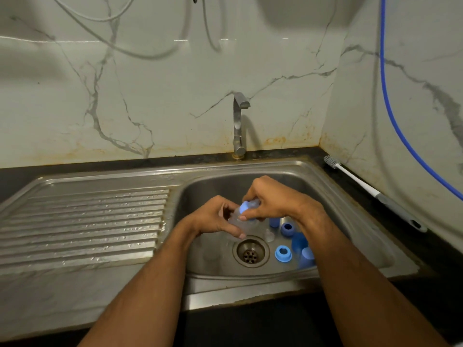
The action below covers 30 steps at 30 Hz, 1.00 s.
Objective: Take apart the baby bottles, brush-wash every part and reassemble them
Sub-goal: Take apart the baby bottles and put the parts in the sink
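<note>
Over the basin of the stainless-steel sink (325, 196), both hands work on one clear plastic baby bottle (236, 221), held tilted above the round metal drain strainer (250, 252). The left hand (215, 216) wraps its fingers and thumb round the bottle's body. The right hand (273, 199) pinches the light-blue screw ring (245, 206) at the bottle's neck, so each grip is closed on its part.

On the basin floor, right of the drain, loose parts lie close together: a light-blue ring with a round hole (283, 253) nearest the drain, a darker blue ring (287, 229) beyond it, a small blue cap (274, 222) partly hidden under the right wrist, a clear silicone teat (269, 235), and two blue domed covers (304, 250) pressed against the right forearm, which hides part of them.

The ribbed steel drainboard (85, 226) to the left carries only water drops. A steel tap (239, 123) stands behind the basin with its spout turned right; no water is visible from it. On the dark table (400, 246) to the right, a white-and-grey long-handled bottle brush (370, 191) lies along the marble-patterned wall (150, 96), bristles toward the corner. A blue hose (390, 116) hangs down the right wall, and grey cables (105, 20) loop across the top. No readable writing shows anywhere.
</note>
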Tool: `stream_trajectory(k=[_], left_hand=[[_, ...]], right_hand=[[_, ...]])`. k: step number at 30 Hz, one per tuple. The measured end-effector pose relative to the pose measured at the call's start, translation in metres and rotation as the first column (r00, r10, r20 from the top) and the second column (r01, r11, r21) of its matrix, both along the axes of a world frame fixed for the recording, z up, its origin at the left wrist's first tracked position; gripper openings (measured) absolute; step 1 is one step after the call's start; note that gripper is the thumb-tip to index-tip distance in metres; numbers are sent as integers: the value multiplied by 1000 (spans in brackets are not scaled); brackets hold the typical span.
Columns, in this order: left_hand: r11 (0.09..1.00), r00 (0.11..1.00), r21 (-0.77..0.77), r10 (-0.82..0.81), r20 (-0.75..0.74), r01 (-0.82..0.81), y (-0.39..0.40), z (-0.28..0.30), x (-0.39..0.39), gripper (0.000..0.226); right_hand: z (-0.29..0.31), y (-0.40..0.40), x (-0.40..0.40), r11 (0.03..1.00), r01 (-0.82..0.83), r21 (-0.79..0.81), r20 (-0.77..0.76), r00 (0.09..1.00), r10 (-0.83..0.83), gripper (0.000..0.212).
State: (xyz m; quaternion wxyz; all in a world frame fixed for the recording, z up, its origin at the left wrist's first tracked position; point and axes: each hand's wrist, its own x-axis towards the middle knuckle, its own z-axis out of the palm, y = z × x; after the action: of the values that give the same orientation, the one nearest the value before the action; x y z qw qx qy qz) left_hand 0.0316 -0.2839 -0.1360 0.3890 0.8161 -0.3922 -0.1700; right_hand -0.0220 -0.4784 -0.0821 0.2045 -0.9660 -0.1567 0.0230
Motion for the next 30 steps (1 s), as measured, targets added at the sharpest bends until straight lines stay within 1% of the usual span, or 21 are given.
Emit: stream_trajectory(k=[1, 2, 3, 5, 6, 7, 8, 10, 11, 13, 15, 17, 19, 20, 21, 24, 25, 27, 28, 29, 30], left_hand=[[997, 988, 31, 72, 136, -77, -5, -4, 3, 32], [984, 952, 38, 160, 263, -175, -11, -8, 4, 36], [961, 903, 9, 258, 344, -277, -16, -11, 6, 38], [900, 823, -92, 427, 373, -426, -23, -9, 3, 39], [876, 798, -116, 475, 370, -467, -25, -8, 1, 42], [860, 776, -130, 503, 380, -493, -27, -7, 0, 44], [849, 757, -130, 517, 399, -511, -29, -7, 1, 44], [840, 727, -118, 520, 449, -529, -33, -7, 2, 41], [847, 731, -119, 511, 451, -519, -34, -6, 2, 38], [871, 774, -134, 483, 410, -473, -31, -6, 5, 32], [902, 837, -124, 430, 337, -413, -22, -6, 8, 30], [943, 933, -136, 324, 155, -305, -10, -6, 11, 28], [961, 976, -174, 201, -87, -213, -1, -6, 10, 37], [965, 975, -180, 162, -154, -189, 1, -7, 9, 40], [967, 973, -178, 151, -172, -182, 1, -7, 8, 42], [949, 967, -209, 204, -155, -234, -3, -7, 7, 43], [944, 964, -216, 222, -149, -250, -4, -7, 8, 42], [945, 965, -207, 234, -122, -255, -5, -8, 9, 43], [947, 966, -197, 236, -107, -253, -6, -9, 10, 48], [949, 967, -189, 239, -92, -253, -7, -10, 11, 52], [950, 967, -180, 245, -72, -254, -8, -11, 12, 53]], right_hand=[[-1, -4, 3, 1000, 28, 6, 6, 1000, -28, 29], [-3, -5, 5, 996, 70, 53, 13, 997, -70, 33], [-6, -5, 8, 983, 125, 136, 33, 991, -131, 40], [-12, 6, 11, 901, 249, 357, 108, 947, -304, 45], [-14, 13, 12, 849, 309, 428, 132, 908, -397, 47], [-16, 17, 13, 820, 368, 439, 139, 874, -466, 53], [-17, 20, 14, 820, 421, 388, 137, 854, -503, 57], [-16, 19, 14, 833, 495, 247, 130, 835, -534, 53], [-14, 17, 15, 828, 513, 226, 119, 829, -546, 50], [-13, 13, 18, 839, 489, 239, 118, 843, -525, 46], [-14, 11, 18, 876, 405, 261, 169, 875, -454, 44], [-12, 6, 15, 931, 257, 259, 197, 930, -311, 32], [-7, 1, 9, 963, 92, 253, 160, 978, -135, 16], [-5, -1, 9, 973, 34, 230, 137, 988, -67, 28], [-3, -3, 9, 977, -12, 213, 118, 993, -14, 41], [4, 1, 9, 972, -86, 218, 88, 994, 68, 68], [4, 4, 9, 973, -65, 221, 100, 994, 43, 77], [5, 10, 7, 971, 91, 219, 182, 974, -133, 81], [3, 13, 7, 959, 191, 212, 228, 944, -238, 73], [2, 16, 6, 945, 266, 190, 273, 911, -311, 60], [1, 17, 7, 940, 306, 148, 292, 895, -338, 47]])
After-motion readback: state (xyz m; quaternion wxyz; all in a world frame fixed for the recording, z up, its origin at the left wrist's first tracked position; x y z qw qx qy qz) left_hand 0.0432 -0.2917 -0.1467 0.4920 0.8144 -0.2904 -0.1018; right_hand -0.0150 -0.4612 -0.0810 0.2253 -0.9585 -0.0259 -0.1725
